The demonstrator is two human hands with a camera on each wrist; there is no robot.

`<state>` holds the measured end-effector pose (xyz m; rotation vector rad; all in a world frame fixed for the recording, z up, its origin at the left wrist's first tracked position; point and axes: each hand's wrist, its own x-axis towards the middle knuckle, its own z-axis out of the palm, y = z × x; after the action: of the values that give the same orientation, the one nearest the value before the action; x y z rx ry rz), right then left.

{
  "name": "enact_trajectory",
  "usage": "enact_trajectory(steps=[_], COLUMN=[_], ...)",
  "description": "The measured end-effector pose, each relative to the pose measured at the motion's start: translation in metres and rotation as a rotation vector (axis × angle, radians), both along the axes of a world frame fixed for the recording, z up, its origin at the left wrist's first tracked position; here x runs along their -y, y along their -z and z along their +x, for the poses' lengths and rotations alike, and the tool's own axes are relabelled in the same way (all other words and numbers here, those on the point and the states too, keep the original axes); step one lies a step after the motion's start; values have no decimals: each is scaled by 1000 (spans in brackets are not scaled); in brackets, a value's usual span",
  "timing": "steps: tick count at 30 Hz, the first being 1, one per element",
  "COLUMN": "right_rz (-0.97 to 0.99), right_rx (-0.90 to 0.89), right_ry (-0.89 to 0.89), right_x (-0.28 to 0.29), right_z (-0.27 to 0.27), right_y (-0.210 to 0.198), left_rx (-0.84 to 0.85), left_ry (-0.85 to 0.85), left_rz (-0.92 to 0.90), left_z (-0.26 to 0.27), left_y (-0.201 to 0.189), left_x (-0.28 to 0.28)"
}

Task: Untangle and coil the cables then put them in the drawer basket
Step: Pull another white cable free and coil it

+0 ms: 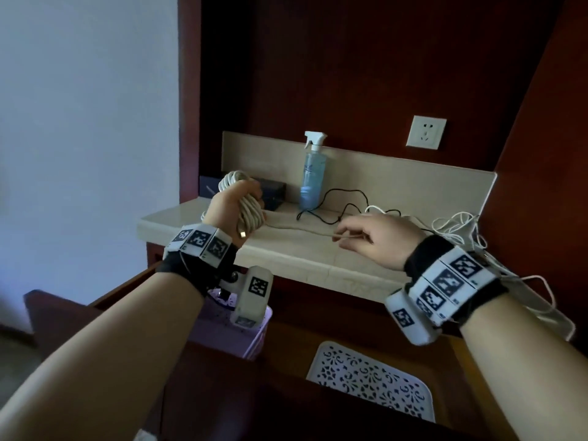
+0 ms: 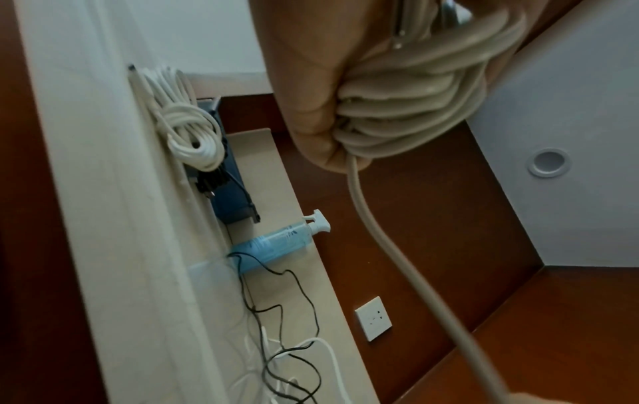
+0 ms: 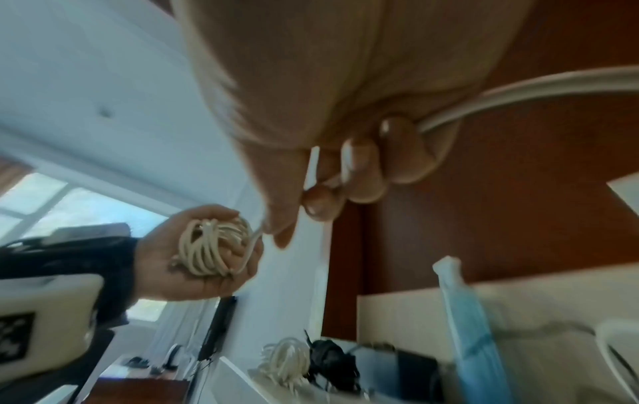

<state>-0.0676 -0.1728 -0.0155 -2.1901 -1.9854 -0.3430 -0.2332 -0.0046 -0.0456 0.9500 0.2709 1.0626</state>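
Nearest, below the tabletop edge, the drawer stands pulled out with a lilac basket [image 1: 254, 338] in it, and I can't see a cable in the part that shows; a white patterned tray [image 1: 372, 377] lies beside it. Above that, the left hand [image 1: 229, 202] has its fingers wrapped tight round a thick bundle of beige cable [image 1: 251, 214], one plug end dangling below the palm. From the bundle a loose length runs across to the right hand [image 1: 375, 240], whose fingers [image 3: 363, 169] are curled and pinching the strand, feeding it toward the coil. So this cable looks most of the way wound, with only a tail left. On the tabletop [image 1: 286, 249] behind, another white coil [image 2: 190, 136] already sits tied by the dark box [image 1: 270, 192] at the back left, still out of the basket. Farther right, past the blue spray bottle [image 1: 313, 173], a thin black cable [image 1: 337, 205] and a snarl of white cables [image 1: 458, 227] lie tangled and untouched, some trailing off the edge. By my reckoning, roughly half the work remains, plus all the stowing.
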Motion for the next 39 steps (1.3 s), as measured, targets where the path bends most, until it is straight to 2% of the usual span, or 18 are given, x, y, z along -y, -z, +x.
enact_trajectory(steps=[2, 4, 6, 9, 13, 20, 26, 31, 36, 39], right_rz=[177, 278, 328, 403, 456, 538, 470, 564, 642, 699], right_rx=[123, 147, 108, -35, -199, -179, -191, -445, -600, -610], right_ry=[-225, -431, -523, -548, -489, -351, -259, -105, 3, 25], right_x=[3, -1, -11, -28, -51, -66, -67, -66, -71, -69], right_z=[-9, -21, -34, -48, -53, -54, -40, -11, -9, -14], right_y=[-8, -14, -21, -30, -29, -26, -34, -21, -4, 4], left_rx=[-29, -113, -187, -259, -323, -290, -271, -117, -169, -115], left_ry=[10, 25, 87, 213, 370, 618, 639, 616, 584, 522], left_rz=[17, 78, 137, 227, 257, 311, 384, 280, 297, 284], left_z=[-3, -3, -5, -7, -9, -15, -15, -17, -17, -15], left_y=[5, 8, 8, 10, 10, 15, 15, 20, 17, 12], left_x=[-2, 0, 8, 15, 16, 11, 7, 1, 11, 17])
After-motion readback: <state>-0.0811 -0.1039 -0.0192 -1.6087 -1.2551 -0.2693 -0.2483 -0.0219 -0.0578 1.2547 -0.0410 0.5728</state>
